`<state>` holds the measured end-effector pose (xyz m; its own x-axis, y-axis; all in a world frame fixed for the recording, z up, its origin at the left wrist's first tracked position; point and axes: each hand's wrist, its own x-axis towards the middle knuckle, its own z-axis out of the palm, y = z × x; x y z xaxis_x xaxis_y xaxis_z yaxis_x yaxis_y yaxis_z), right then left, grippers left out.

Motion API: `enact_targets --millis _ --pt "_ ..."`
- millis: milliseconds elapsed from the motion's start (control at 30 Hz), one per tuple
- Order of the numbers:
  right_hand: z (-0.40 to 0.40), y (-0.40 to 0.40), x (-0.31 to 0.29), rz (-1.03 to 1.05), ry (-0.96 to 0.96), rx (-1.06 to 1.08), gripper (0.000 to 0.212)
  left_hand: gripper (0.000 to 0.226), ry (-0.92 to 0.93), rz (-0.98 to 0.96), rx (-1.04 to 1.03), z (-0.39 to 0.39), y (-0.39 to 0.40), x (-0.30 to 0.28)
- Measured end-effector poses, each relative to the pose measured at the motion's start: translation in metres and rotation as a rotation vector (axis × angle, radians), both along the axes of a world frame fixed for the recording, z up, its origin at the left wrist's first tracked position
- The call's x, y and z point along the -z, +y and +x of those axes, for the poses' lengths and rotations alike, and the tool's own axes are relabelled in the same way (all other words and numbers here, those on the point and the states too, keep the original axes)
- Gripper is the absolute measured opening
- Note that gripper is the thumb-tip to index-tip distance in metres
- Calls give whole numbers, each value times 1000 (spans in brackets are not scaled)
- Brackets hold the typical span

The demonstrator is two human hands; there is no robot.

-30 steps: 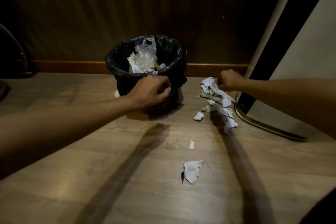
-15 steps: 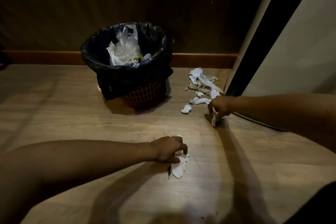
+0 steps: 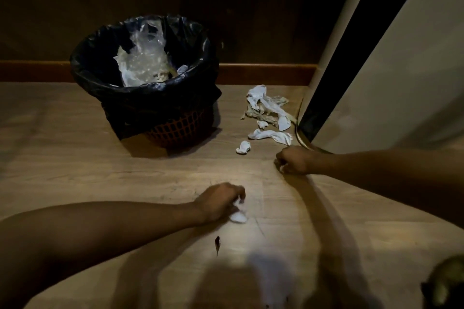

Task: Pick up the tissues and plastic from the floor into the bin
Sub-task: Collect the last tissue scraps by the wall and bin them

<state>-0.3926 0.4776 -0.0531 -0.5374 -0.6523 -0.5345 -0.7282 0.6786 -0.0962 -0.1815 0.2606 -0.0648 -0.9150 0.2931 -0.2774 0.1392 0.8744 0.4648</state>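
- We see the left hand [image 3: 221,202] blurred, its fingers curled over a crumpled white tissue [image 3: 239,217] that only half shows.
- The clenched right hand [image 3: 294,160] hides whatever it holds.
- A dark, blurred rounded object [image 3: 445,283] is cut off at the bottom-right corner.

The room is dim, lit mostly by a pale patch falling on the wood-plank floor [image 3: 125,163] in front of me, with long soft shadows stretching across the boards. Behind it stands a dark brown panelled wall [image 3: 226,7] with a reddish wooden skirting board [image 3: 266,74] along its foot. On the right a pale slanted panel [image 3: 401,70] with a black edge [image 3: 351,52] rises from the floor.
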Motion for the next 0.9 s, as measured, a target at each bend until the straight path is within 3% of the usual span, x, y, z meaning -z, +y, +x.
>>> enact_targets --millis 100,267,500,667,800,900 --pt "-17 -8 -3 -150 124 88 9 38 14 0 -127 -21 -9 4" --pt "-43 -29 0 -290 237 318 54 40 -89 -4 -174 -25 -10 24" --pt "-49 -42 22 -177 126 334 23 21 -87 12 -102 -28 -19 29" --pt "-46 -39 27 -180 189 283 22 9 61 56 -120 -62 -17 12" --pt "-50 -38 18 -265 355 272 18 39 178 72 -256 -111 -9 1" --pt "-65 -49 8 -339 388 349 30 51 160 9 -333 -136 -6 9"
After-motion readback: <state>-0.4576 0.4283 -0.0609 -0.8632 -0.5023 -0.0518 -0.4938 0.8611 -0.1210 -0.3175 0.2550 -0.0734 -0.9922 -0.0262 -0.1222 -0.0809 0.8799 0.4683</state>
